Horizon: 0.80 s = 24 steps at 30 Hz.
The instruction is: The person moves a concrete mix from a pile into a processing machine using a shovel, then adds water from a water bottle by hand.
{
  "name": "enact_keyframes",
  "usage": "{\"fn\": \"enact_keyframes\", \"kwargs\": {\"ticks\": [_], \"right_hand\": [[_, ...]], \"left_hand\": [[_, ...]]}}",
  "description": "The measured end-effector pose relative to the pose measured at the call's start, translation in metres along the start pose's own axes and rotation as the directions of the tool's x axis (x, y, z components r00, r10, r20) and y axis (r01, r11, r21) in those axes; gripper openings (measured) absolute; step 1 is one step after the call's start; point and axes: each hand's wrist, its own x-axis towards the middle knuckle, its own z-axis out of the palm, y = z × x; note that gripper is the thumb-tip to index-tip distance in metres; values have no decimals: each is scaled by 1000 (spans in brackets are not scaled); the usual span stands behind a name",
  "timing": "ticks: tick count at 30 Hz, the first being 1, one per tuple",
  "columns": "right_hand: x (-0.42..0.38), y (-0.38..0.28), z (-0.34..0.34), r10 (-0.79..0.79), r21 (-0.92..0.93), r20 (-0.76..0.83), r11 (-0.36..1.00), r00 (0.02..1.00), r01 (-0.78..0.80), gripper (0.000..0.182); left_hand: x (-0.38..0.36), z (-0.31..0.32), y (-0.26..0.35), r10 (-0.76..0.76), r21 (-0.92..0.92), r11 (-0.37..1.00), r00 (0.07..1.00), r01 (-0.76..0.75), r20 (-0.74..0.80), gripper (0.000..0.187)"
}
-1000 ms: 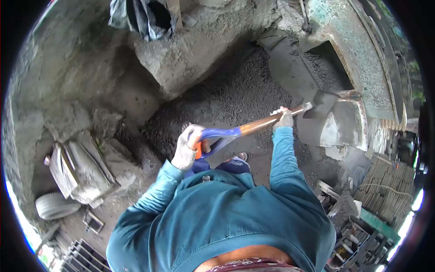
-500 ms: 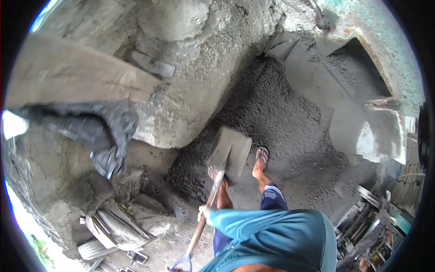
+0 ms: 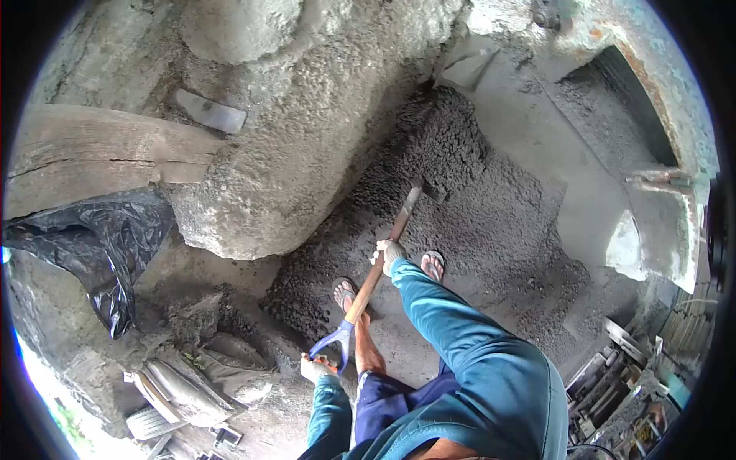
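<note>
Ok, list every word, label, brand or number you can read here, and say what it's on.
None can be read.
The shovel, held by the left hand and right hand, shows no lettering.
The black plastic sheet is unmarked.
The clutter at lower right is too small and blurred to read.

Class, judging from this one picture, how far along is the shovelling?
Done: a patch of bare floor shows beside the pile. In hand: the left hand grips the D-handle and the right hand the shaft, with the shovel blade driven into the gravel pile. Left: most of the gravel remains heaped.
</note>
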Motion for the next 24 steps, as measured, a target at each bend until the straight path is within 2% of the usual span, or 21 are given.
{"fn": "enact_keyframes", "kwargs": {"ticks": [1,3,5,7,9,10,11,12,13,14,15,17,18,19,20,21,22,23,24], "right_hand": [[-19,3,2,-25,18,-45,1000,999,26,9],[-49,10,0,-31,75,-11,997,999,31,10],[-82,14,-5,-22,141,-7,990,1000,23,10],[-116,16,-18,-56,199,-103,977,993,76,8],[-144,15,-48,-97,339,-9,936,995,94,10],[-186,-2,-47,-20,447,-68,893,997,48,12],[-242,-16,-57,-176,400,-65,897,982,187,11],[-234,-19,-85,-174,426,-138,879,975,217,10],[-216,-17,-123,-161,458,-212,855,964,244,10],[-211,-21,-162,-215,512,-140,820,966,257,6],[-259,-40,-173,-262,541,-234,765,936,350,4],[-324,-64,-217,-436,595,-381,560,815,577,5],[-351,-79,-247,-505,607,-403,477,763,636,6],[-380,-94,-274,-567,610,-429,393,704,688,7],[-436,-111,-280,-599,610,-499,270,626,745,7],[-491,-126,-286,-603,541,-585,209,542,815,6],[-520,-139,-317,-652,476,-611,152,450,866,5],[-537,-151,-358,-702,437,-641,0,311,900,8],[-592,-157,-365,-806,367,-549,5,222,930,13]], "left_hand": [[21,-20,0,-11,43,999,999,10,32,35],[12,-27,15,262,22,965,965,-262,-3,30],[12,-41,36,326,60,943,945,-326,16,28],[11,-47,60,309,82,946,948,-314,75,27],[-13,-47,78,271,134,945,942,-300,197,38],[-24,-41,83,253,171,938,933,-301,255,42],[-31,-27,88,229,212,928,918,-306,325,46],[-5,-27,86,3,339,928,909,-158,417,56],[3,-14,75,17,388,897,892,-213,451,58],[-6,3,67,-63,438,880,867,-185,494,57],[-15,20,55,-144,490,857,837,-162,528,55],[-27,61,18,-223,522,827,731,-209,645,51],[-54,80,-4,-300,558,797,650,-232,699,45],[-84,102,-37,-200,455,852,642,-258,740,43],[-176,101,-18,-447,661,706,564,-255,695,42],[-203,116,-36,-542,690,692,480,-212,690,44],[-231,120,-53,-582,652,692,295,-310,757,41],[-291,115,-63,-516,569,743,239,-352,822,40],[-350,102,-62,-474,411,833,-95,-372,875,33]]}}
